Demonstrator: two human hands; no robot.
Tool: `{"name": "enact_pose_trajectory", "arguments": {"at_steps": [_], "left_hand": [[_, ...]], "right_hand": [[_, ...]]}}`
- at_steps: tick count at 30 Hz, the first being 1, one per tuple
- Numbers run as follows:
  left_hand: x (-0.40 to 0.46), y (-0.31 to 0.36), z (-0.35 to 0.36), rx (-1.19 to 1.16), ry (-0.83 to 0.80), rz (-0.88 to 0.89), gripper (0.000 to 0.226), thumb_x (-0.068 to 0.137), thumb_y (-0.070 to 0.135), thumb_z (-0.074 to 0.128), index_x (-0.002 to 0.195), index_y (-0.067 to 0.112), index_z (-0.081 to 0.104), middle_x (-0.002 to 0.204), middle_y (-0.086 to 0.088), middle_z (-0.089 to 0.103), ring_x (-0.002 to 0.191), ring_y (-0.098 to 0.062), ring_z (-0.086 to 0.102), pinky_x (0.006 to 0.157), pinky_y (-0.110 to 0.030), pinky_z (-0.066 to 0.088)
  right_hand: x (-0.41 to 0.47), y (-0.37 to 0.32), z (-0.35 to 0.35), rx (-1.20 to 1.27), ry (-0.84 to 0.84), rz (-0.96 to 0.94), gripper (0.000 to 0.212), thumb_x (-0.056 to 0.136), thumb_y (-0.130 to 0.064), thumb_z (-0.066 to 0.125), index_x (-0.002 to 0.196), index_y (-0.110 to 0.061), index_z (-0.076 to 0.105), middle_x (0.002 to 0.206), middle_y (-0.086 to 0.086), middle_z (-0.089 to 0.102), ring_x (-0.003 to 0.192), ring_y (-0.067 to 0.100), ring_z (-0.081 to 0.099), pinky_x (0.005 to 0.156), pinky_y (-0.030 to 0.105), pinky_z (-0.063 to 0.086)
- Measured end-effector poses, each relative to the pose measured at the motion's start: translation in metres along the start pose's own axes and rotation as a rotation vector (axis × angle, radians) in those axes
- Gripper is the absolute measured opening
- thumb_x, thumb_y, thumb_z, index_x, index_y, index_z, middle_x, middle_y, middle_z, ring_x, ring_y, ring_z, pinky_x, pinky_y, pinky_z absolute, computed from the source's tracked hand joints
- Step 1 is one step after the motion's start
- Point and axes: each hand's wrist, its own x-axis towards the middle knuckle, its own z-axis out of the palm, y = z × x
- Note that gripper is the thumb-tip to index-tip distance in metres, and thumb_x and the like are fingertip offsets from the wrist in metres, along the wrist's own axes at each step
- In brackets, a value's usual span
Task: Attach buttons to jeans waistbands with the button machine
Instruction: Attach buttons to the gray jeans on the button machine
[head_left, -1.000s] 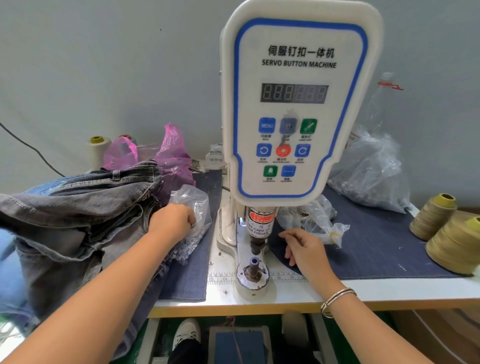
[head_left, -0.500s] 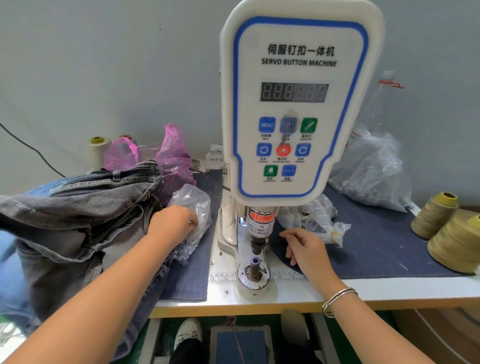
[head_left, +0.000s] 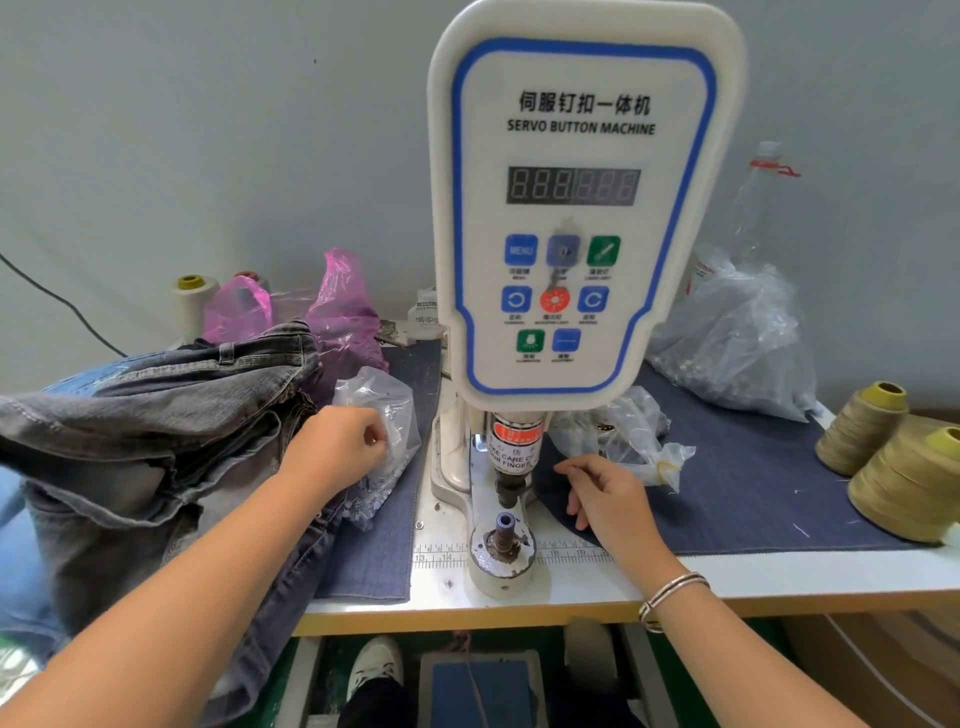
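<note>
Here the button machine (head_left: 582, 218) stands upright in the middle of the table (head_left: 779, 574), its long axis vertical and its control panel facing the person. Its plunger points straight down at the round die (head_left: 503, 540) on the base, with a gap between the two.

The jeans (head_left: 156, 441) lie heaped at the left end of the table, partly hanging over the front edge, with the waistband (head_left: 260, 353) running along the top of the pile toward the machine.

The left hand (head_left: 337, 447) is curled, its fingertips pinching the clear plastic bag (head_left: 387, 410) that lies between the jeans and the machine; whether a button sits between the fingers cannot be told. The jeans touch this wrist and forearm on the outer side.

The right hand (head_left: 608, 493) rests on the blue cloth (head_left: 753, 493) just right of the plunger, fingers loosely bent and holding nothing visible. A bracelet (head_left: 670, 597) circles that wrist. The die sits just left of this hand, apart from it, and the jeans lie well away from it across the machine.
</note>
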Motion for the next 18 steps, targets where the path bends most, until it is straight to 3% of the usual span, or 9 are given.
{"name": "enact_pose_trajectory", "arguments": {"at_steps": [4,8,12,14,18], "left_hand": [[-0.006,-0.003,-0.009,-0.094,0.032,0.085,0.02,0.082,0.013,0.066,0.07,0.029,0.062,0.067,0.016,0.062,0.067,-0.007,0.059,0.062,-0.026,0.045],[-0.019,-0.005,-0.019,-0.14,0.146,0.197,0.007,0.087,0.013,0.067,0.083,0.018,0.067,0.078,0.008,0.064,0.074,-0.011,0.061,0.072,-0.035,0.053],[-0.044,0.005,-0.031,-0.232,0.344,0.3,0.012,0.089,0.009,0.065,0.082,0.018,0.061,0.074,0.011,0.059,0.072,-0.002,0.056,0.066,-0.015,0.043],[-0.059,0.021,-0.034,-0.276,0.302,0.416,0.008,0.09,0.015,0.064,0.082,0.018,0.062,0.075,0.013,0.058,0.072,-0.002,0.055,0.067,-0.018,0.043],[-0.077,0.057,-0.028,-0.245,0.05,0.56,0.015,0.088,0.035,0.063,0.084,0.021,0.069,0.077,0.021,0.057,0.078,-0.001,0.053,0.071,-0.023,0.047]], "right_hand": [[0.0,0.0,0.0,0.001,-0.003,-0.002,0.023,0.098,-0.014,0.05,0.088,-0.028,0.066,0.052,-0.007,0.06,0.042,0.001,0.051,0.047,0.012,0.043],[-0.001,0.0,0.0,0.01,0.006,0.001,0.023,0.098,-0.014,0.05,0.088,-0.027,0.066,0.052,-0.006,0.06,0.042,0.003,0.051,0.047,0.012,0.044],[0.0,0.0,0.0,0.011,0.004,0.0,0.021,0.098,-0.014,0.051,0.09,-0.024,0.067,0.051,-0.006,0.06,0.042,0.002,0.05,0.047,0.012,0.043],[0.0,-0.001,0.0,0.015,0.008,0.002,0.022,0.098,-0.014,0.051,0.089,-0.026,0.066,0.051,-0.006,0.06,0.042,0.002,0.05,0.047,0.012,0.043],[-0.001,-0.002,0.0,0.011,0.018,-0.009,0.023,0.097,-0.014,0.051,0.086,-0.028,0.066,0.052,-0.006,0.061,0.042,0.003,0.051,0.047,0.012,0.044]]}}
